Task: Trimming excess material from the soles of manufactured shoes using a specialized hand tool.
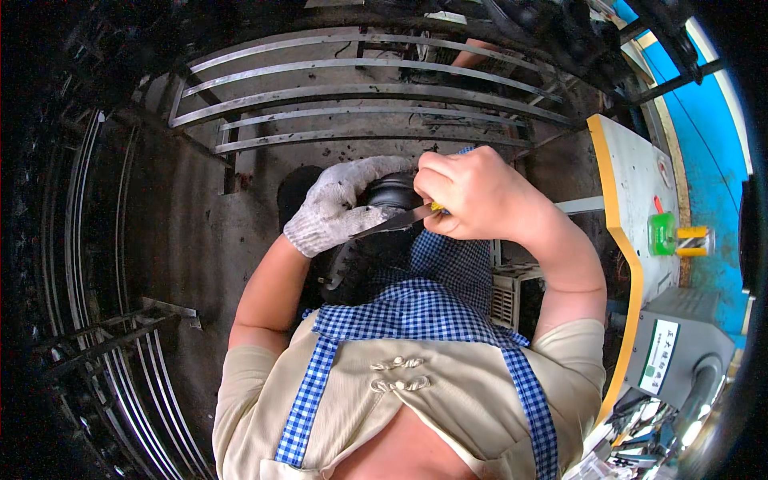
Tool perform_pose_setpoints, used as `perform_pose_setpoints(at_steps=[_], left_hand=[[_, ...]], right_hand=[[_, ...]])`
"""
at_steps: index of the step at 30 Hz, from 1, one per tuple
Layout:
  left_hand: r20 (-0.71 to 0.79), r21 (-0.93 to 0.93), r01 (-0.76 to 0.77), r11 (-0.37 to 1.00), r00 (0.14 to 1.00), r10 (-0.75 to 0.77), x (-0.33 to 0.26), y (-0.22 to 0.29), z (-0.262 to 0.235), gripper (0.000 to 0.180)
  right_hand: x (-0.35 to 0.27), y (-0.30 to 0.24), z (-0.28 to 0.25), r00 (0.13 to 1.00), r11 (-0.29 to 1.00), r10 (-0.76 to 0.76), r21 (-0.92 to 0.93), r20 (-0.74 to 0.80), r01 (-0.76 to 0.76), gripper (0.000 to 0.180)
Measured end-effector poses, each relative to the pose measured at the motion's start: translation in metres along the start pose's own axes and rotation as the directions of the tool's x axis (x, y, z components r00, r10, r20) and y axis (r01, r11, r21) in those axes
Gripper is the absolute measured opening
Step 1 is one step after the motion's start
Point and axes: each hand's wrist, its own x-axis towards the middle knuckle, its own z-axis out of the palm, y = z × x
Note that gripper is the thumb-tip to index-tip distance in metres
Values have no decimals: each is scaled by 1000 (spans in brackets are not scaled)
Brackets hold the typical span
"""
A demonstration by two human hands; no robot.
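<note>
Wrapped in a pale knitted glove, my left hand grips a round black ribbed part, seemingly rubber, in front of my apron. My bare right hand is closed on a knife with a yellow handle. Its flat metal blade slants down and left across the near side of the black part, close to the gloved thumb. Whether the edge touches the part I cannot tell. The far side of the part is hidden behind my fingers.
Metal rail racks stand ahead, with more rails at left. To the right are a white table with a yellow edge, a green container, a yellow-banded jar and a grey machine. A slatted crate sits below.
</note>
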Motion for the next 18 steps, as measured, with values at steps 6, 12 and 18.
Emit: perform_pose_setpoints(at_steps=[6, 12, 18], left_hand=[[20, -124, 35, 992, 999, -33, 3, -5, 4, 68], [95, -255, 118, 960, 991, -96, 14, -15, 12, 72], [-62, -350, 286, 892, 943, -327, 10, -6, 6, 69]], right_hand=[[-3, 16, 9, 995, 966, 67, 254, -76, -46, 15], [-22, 21, 15, 971, 912, 201, 387, -130, -137, 16], [-87, 16, 4, 723, 871, 448, 441, -527, -217, 26]])
